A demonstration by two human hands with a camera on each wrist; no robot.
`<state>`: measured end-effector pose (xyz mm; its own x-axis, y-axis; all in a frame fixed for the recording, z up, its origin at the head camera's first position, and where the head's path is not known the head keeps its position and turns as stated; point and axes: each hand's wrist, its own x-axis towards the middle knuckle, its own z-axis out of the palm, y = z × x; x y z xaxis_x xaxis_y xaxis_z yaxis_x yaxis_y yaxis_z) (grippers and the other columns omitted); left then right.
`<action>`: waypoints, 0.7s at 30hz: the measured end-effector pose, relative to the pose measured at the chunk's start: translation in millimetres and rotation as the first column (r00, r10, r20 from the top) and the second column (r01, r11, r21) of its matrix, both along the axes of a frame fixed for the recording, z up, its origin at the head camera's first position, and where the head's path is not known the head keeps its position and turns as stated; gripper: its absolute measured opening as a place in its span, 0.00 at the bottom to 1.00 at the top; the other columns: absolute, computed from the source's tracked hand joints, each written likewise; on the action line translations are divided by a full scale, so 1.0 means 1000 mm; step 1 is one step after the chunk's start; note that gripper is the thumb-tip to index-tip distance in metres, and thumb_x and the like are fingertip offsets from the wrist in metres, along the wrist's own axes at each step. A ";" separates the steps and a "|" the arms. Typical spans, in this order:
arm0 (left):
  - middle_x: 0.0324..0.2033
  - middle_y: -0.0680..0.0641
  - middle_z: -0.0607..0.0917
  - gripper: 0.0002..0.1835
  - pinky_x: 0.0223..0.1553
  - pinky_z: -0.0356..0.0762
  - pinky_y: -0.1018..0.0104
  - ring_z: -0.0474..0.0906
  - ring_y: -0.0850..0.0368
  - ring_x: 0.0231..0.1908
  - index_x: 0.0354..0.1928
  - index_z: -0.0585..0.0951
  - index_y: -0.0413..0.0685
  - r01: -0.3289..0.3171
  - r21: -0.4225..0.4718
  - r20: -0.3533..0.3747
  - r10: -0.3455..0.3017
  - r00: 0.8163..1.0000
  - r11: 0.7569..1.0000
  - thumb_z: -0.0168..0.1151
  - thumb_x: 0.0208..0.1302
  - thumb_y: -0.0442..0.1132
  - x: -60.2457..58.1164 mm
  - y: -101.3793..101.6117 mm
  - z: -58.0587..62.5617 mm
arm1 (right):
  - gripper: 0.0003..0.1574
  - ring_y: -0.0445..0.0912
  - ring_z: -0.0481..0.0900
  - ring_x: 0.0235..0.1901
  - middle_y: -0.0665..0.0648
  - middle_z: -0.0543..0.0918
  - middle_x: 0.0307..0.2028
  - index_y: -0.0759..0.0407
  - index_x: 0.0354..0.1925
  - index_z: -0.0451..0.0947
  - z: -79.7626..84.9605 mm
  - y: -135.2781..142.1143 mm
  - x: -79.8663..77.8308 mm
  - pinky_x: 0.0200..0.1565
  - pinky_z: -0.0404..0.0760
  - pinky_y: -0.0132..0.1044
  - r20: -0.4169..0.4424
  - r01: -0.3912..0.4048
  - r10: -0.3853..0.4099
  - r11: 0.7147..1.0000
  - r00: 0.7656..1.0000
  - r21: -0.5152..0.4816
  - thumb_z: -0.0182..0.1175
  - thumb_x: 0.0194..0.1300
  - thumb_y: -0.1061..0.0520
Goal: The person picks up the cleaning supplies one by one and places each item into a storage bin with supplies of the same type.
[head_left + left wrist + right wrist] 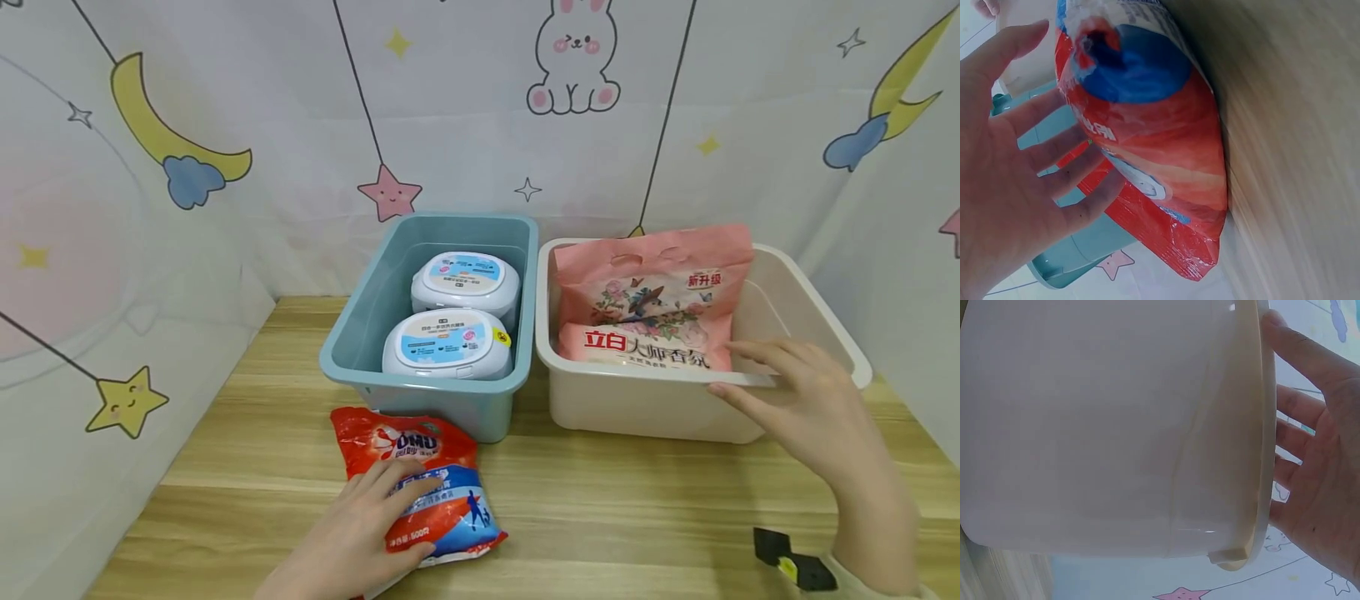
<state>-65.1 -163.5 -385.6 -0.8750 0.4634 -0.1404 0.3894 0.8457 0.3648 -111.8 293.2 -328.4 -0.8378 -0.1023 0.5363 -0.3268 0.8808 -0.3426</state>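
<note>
Head view: left hand (358, 527) is touching the red-and-blue plastic OMO bag (453, 504), fingers relaxed, not gripping.
Bag is lying on the wood-grain table (600, 517), just in front of the teal rectangular plastic tub (457, 404); right hand (806, 404) is hanging uncurled at the near rim of the white rectangular plastic tub (645, 404), contact unclear. Cupping the bag's filled middle is likely serving better than pinching a seam.

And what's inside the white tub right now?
One pink 立白 bag shows inside the white tub, its top visible above the tub's far edge. Anything directly behind or beneath the bag is covered, and the tub's near side hides the bag's lowest part.
</note>
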 end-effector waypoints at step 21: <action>0.64 0.52 0.68 0.38 0.56 0.72 0.36 0.62 0.50 0.64 0.65 0.70 0.72 -0.010 -0.030 -0.007 0.009 1.000 1.000 0.70 0.48 0.62 -0.001 -0.001 0.000 | 0.24 0.27 0.59 0.36 0.51 0.76 0.32 0.56 0.41 0.82 0.004 0.000 0.004 0.33 0.61 0.30 0.009 0.059 -0.059 0.998 0.998 0.016 0.75 0.47 0.47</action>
<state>-66.4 -164.8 -385.6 -0.8803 0.4507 -0.1483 0.3835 0.8599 0.3369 -107.4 293.4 -324.4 -0.8475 -0.0603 0.5273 -0.2707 0.9037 -0.3317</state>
